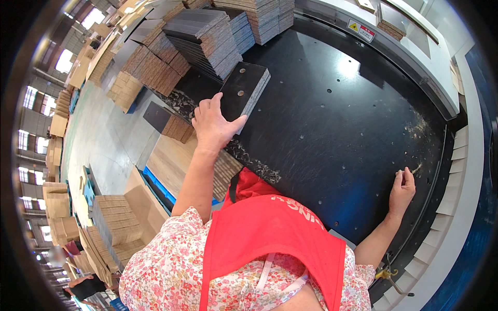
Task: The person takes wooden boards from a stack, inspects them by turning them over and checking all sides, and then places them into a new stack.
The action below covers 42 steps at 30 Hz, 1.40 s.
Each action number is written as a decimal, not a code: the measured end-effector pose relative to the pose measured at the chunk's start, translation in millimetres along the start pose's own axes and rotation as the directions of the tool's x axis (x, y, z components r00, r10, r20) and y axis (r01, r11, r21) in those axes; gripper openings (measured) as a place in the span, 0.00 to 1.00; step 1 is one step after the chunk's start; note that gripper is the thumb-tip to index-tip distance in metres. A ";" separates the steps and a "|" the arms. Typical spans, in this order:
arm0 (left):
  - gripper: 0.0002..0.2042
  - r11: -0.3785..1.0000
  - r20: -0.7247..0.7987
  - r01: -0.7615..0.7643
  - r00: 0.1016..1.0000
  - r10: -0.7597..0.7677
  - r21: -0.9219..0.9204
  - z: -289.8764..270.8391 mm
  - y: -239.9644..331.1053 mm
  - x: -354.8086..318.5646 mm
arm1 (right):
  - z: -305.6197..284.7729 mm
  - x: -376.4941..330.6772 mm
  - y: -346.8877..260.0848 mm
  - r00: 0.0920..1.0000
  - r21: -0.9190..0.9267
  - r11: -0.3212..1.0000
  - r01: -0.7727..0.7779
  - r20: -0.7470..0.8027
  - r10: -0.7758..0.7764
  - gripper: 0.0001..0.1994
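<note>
Closest in, the right hand (402, 191) lies flat and empty, fingers loosely curled, on the black perforated metal worktable (332, 129), with pale scraps of cardboard dust (415, 129) just beyond its fingertips. Further out, the left hand (213, 124) is spread open over the near end of a small stack of dark-faced rectangular cardboard sheets (248, 88), pressing rather than clasping, thumb along the stack's right edge. That stack lies flat, its long axis running away from the palm, up and slightly right. By my reckoning it is barely pulled clear: beyond the fingers the tall fanned piles of grey-and-brown cardboard sheets (207, 36) wait, so most of the handling looks undone.
</note>
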<state>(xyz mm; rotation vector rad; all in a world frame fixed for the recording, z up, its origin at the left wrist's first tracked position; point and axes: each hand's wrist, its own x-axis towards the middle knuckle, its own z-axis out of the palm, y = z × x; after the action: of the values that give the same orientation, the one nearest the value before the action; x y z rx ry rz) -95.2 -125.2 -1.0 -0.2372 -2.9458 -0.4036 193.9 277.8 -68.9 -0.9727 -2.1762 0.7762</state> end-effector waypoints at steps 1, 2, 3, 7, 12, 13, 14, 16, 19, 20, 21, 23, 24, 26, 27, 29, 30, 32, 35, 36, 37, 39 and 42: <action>0.42 1.000 0.002 0.000 1.000 0.000 -0.001 0.2 -0.1 -0.1 | -0.6 0.3 -0.1 1.000 0.003 1.000 0.004 0.002 -0.004 0.14; 0.42 1.000 0.004 0.000 1.000 0.000 -0.001 0.2 -0.2 0.1 | -0.8 0.2 -0.3 1.000 0.007 1.000 0.007 0.004 -0.007 0.14; 0.42 1.000 0.006 0.000 1.000 0.000 -0.001 0.0 -0.2 0.0 | -1.0 0.1 -0.6 1.000 0.010 1.000 0.010 0.006 -0.010 0.14; 0.48 1.000 0.064 0.003 0.998 -0.002 -0.003 -5.8 2.8 -2.0 | -0.8 -0.3 -5.5 1.000 -0.008 1.000 -0.002 0.004 0.002 0.14; 0.57 0.995 0.091 -0.089 0.992 0.084 0.052 -0.1 5.9 -11.7 | -3.1 -0.9 -10.2 1.000 -0.054 0.999 -0.004 0.014 0.004 0.14; 0.58 0.997 0.101 -0.069 0.993 0.067 0.019 -0.7 6.6 -12.2 | -2.8 -0.7 -8.9 1.000 -0.044 0.999 0.000 0.011 0.001 0.14; 0.57 0.997 0.070 -0.071 0.995 0.070 0.013 -0.4 5.8 -12.7 | -1.5 -0.8 -6.6 1.000 -0.032 0.999 0.005 0.008 -0.005 0.14; 0.56 0.997 0.006 -0.077 0.997 0.077 0.001 3.0 1.7 -12.7 | -1.4 -0.7 -5.4 1.000 -0.021 1.000 0.013 0.006 -0.013 0.13; 0.55 0.999 -0.043 -0.048 0.998 0.048 0.006 6.8 -5.9 -8.6 | -2.2 -0.4 -6.2 0.999 -0.031 0.999 0.032 0.004 -0.032 0.13; 0.55 0.999 -0.053 -0.043 0.998 0.044 0.016 6.7 -9.9 -6.6 | -0.2 0.6 -6.0 0.999 -0.033 0.998 0.045 0.003 -0.045 0.12; 0.54 0.999 -0.063 -0.037 0.997 0.039 0.027 6.7 -14.0 -4.6 | 0.7 1.3 -6.1 0.998 -0.036 0.998 0.059 0.001 -0.059 0.12; 0.54 0.999 -0.073 -0.041 0.996 0.040 -0.016 1.2 -18.8 0.4 | -1.2 0.9 -5.8 0.997 -0.029 0.997 0.071 0.010 -0.070 0.12; 0.54 0.996 -0.073 -0.055 0.996 0.050 -0.072 -2.1 -20.0 3.9 | -2.0 0.0 -6.0 0.997 -0.026 0.997 0.076 0.011 -0.076 0.12; 0.54 0.980 -0.069 -0.084 0.995 0.073 -0.181 -9.2 -22.1 9.9 | -1.4 -0.2 -8.9 0.998 -0.009 0.998 0.066 0.004 -0.066 0.10; 0.55 0.929 -0.154 -0.159 0.982 0.113 -0.334 -15.7 -22.4 23.7 | -2.0 -0.3 -8.8 0.998 -0.009 0.998 0.055 0.009 -0.055 0.10; 0.56 0.845 -0.221 -0.118 0.975 0.000 -0.522 -32.9 -15.3 51.2 | -1.6 -0.6 -10.0 0.999 -0.013 0.999 0.042 0.007 -0.041 0.09; 0.56 0.802 -0.262 -0.113 0.963 -0.056 -0.586 -37.0 -12.6 68.8 | -1.5 -1.4 -10.2 0.999 -0.015 0.999 0.046 -0.003 -0.046 0.09; 0.56 0.760 -0.377 -0.162 0.919 -0.116 -0.629 -51.1 -6.3 100.5 | 0.1 -0.6 -10.3 0.998 -0.009 0.998 0.062 -0.013 -0.062 0.09; 0.56 0.776 -0.345 -0.040 0.909 -0.234 -0.630 -59.8 -0.6 142.4 | -1.6 -0.3 -15.3 0.998 -0.034 0.998 0.054 0.012 -0.054 0.09; 0.56 0.775 -0.330 -0.019 0.911 -0.247 -0.632 -61.0 -0.7 150.2 | -1.2 -0.1 -13.4 0.998 -0.016 0.998 0.059 -0.003 -0.059 0.09; 0.54 0.768 -0.340 -0.029 0.907 -0.249 -0.639 -62.6 -3.4 153.3 | 0.5 -0.1 -10.7 0.998 0.003 0.998 0.065 -0.017 -0.065 0.09; 0.50 0.702 -0.373 -0.104 0.896 -0.241 -0.704 -55.3 -18.7 167.7 | 2.0 0.3 -9.4 0.997 0.021 0.998 0.065 -0.033 -0.064 0.09; 0.43 0.426 -0.304 -0.170 0.915 -0.267 -0.888 -51.1 -29.4 161.0 | 0.4 -1.0 -10.1 0.999 0.009 0.999 0.051 -0.014 -0.051 0.08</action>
<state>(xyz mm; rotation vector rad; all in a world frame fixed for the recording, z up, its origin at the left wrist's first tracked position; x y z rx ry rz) -250.5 -145.7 68.7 -0.1402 -1.9929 -1.8130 189.8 271.2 -62.2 -0.9117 -2.1748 0.7535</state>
